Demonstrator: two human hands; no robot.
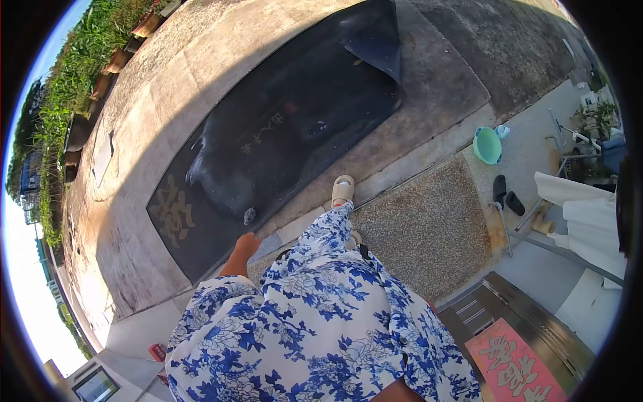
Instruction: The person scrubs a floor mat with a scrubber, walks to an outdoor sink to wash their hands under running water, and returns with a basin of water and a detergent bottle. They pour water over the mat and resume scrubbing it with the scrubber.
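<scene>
We start at the bottom of the frame with our blue and white clothes (328, 315). They are loose, so we think a leg could get caught in them if we bend or step fast. Our left hand (246, 242) is just left of the middle. It is too small for us to tell if its grip is spread or pressed together, and we see nothing in it. Our right hand does not show, so we cannot tell about its grip.

The big black mat (268, 134) lies flat across the upper middle of the frame, mostly in shade. The left hand seems near its close edge, but we cannot tell if they touch. Our tan shoe (342, 193) is just beside that same edge. A toe could catch under it and make us trip.

The mat has pale, shiny smears. If they are wet, a foot could slip there. A grey lump (249, 216) sits on it and could get stepped on. Farther off, the folded corner (377, 56) is flipped over at the top. It could get a hard crease, or catch a foot.

Off to the right, a green tub (487, 145) could get kicked by someone stepping back without looking.
</scene>
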